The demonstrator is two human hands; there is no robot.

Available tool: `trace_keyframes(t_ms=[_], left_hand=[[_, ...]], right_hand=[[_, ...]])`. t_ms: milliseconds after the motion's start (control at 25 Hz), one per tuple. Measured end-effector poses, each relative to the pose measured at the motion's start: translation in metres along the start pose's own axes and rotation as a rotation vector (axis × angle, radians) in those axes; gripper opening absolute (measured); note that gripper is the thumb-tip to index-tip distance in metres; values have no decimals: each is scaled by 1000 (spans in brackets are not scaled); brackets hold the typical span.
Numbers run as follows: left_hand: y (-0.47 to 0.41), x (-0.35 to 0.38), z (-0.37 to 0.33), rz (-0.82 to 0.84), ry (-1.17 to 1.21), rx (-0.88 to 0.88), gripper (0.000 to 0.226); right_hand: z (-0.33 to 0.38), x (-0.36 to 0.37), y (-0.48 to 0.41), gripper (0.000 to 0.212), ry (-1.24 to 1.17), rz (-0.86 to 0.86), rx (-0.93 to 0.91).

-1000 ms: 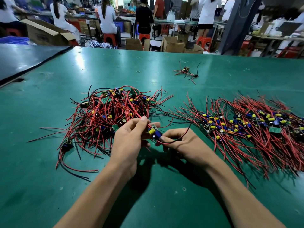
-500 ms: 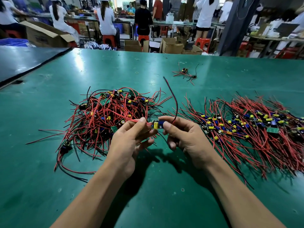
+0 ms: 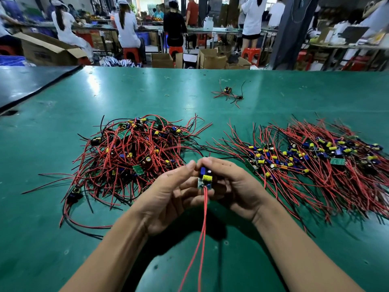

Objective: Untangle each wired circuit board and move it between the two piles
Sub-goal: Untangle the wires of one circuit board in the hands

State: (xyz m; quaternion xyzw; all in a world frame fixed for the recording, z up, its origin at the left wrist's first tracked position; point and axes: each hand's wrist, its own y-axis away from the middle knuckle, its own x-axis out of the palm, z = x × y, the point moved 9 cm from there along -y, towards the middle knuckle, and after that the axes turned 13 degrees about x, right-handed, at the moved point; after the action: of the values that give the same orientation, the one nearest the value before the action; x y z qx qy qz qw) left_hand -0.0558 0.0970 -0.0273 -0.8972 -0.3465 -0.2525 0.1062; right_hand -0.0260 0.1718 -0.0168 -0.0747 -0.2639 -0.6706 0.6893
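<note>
A small wired circuit board (image 3: 204, 178) with a yellow capacitor and a blue part is held upright between both hands, above the green table (image 3: 63, 239). My left hand (image 3: 168, 197) pinches its left side and my right hand (image 3: 235, 186) grips its right side and top. Its two red wires (image 3: 200, 239) hang straight down toward me. A tangled pile (image 3: 130, 157) of boards with red and black wires lies to the left. A flatter, combed-out pile (image 3: 315, 161) lies to the right.
Two loose wired boards (image 3: 228, 93) lie far back on the table, with a small ring (image 3: 167, 95) near them. A black mat (image 3: 27, 83) covers the adjoining table at far left. Beyond the table edge are cardboard boxes (image 3: 162, 60), red stools and seated or standing people.
The board has been turned upright between my hands. Its red wires, which arched up and back half a second ago, now hang down toward me. Both hands have drawn slightly closer together.
</note>
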Motion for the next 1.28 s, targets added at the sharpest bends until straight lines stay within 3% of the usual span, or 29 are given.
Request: trace_keyframes(t_ms=[280, 680, 1000, 1120, 1280], left_hand=[[0, 3, 4, 57, -74, 5, 14], [6, 6, 6, 43, -281, 54, 5], [3, 6, 12, 86, -367, 40, 27], [3, 6, 16, 60, -342, 33, 22], [1, 3, 17, 3, -290, 48, 10]], right_hand=[[-1, -15, -1, 16, -104, -47, -20], [-2, -34, 0, 29, 58, -190, 9], [-1, -34, 0, 29, 47, -277, -100], [0, -42, -1, 36, 24, -329, -94], [-5, -35, -1, 28, 47, -220, -7]])
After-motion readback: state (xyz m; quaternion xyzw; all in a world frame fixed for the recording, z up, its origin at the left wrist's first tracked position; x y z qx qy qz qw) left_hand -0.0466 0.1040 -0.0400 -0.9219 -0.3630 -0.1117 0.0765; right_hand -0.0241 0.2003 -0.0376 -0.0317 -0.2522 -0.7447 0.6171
